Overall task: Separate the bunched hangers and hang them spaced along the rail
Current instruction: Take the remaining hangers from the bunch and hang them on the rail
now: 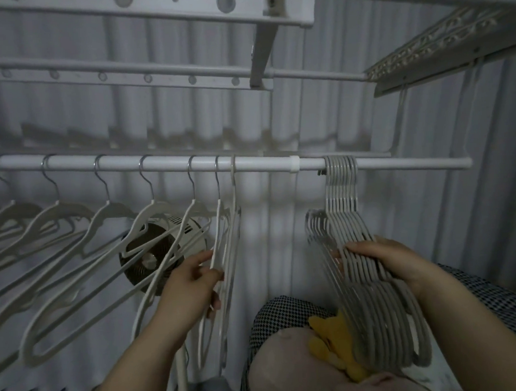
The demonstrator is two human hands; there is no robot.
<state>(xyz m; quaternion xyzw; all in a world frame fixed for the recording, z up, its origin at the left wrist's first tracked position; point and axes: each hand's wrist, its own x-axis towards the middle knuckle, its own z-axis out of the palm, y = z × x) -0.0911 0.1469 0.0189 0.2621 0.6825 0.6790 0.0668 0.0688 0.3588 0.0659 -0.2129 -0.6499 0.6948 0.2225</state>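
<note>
Right hand grips bunched hangers, left hand pinches hanger on rail; curtain behind

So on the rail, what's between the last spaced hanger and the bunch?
Only a white collar on the rail; otherwise bare from the last spaced hanger to the bunch, seen in the head view.

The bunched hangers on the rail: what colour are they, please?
The bunched hangers are light grey; head view.

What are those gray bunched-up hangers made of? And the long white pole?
Bunched hangers: probably plastic, matte grey; hook and body look moulded as one piece.
Rail: likely coated metal tube; smooth, white, slightly shiny.
</note>
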